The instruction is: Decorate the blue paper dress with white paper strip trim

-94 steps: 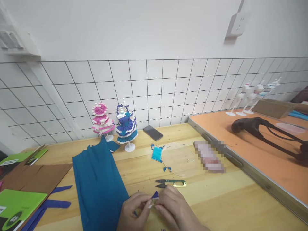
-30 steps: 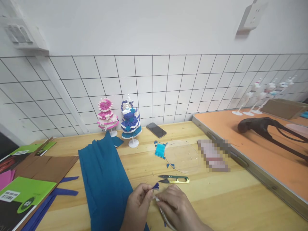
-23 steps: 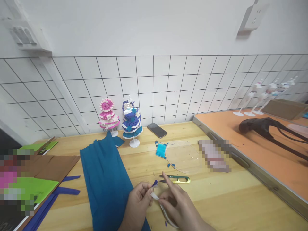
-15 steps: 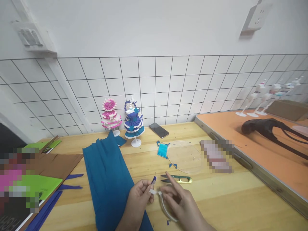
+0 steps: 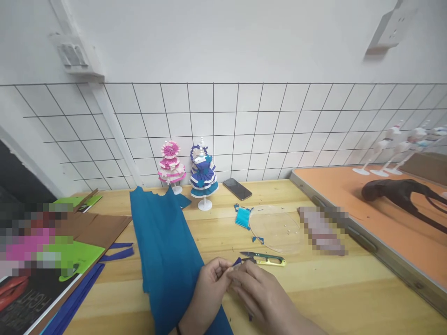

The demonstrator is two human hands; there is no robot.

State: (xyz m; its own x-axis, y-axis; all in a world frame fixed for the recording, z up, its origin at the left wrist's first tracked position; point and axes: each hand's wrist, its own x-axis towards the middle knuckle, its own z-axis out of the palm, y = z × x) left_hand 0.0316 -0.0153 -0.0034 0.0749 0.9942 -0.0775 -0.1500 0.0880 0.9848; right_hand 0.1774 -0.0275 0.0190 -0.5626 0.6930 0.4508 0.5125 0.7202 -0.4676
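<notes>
Both my hands meet over the table at the lower middle, fingertips together. My left hand (image 5: 211, 288) is closed in a pinch on a small purple-blue strip (image 5: 238, 262), whose end pokes up between the hands. The fingers of my right hand (image 5: 260, 286) press closed against the same spot by the left thumb, covering most of the strip. No white tape shows now; my right hand may be hiding it. Teal crepe-like sheet (image 5: 167, 251) lies beside and under my left wrist. Just beyond my right hand are thread snips (image 5: 267, 258) with a yellow and green handle.
A clear round plate (image 5: 275, 228) with small beads stands beside a turquoise pleated piece (image 5: 242, 217). Behind are a phone (image 5: 237, 189) and small dress-form figures in blue (image 5: 203, 179) and pink (image 5: 172, 167). Purple strips (image 5: 78, 298) lie left; a raised orange board (image 5: 335, 186) is right.
My right hand has come over to my left, and their fingertips now meet. The white tape that showed between and below them is out of sight. The view has shifted left.
</notes>
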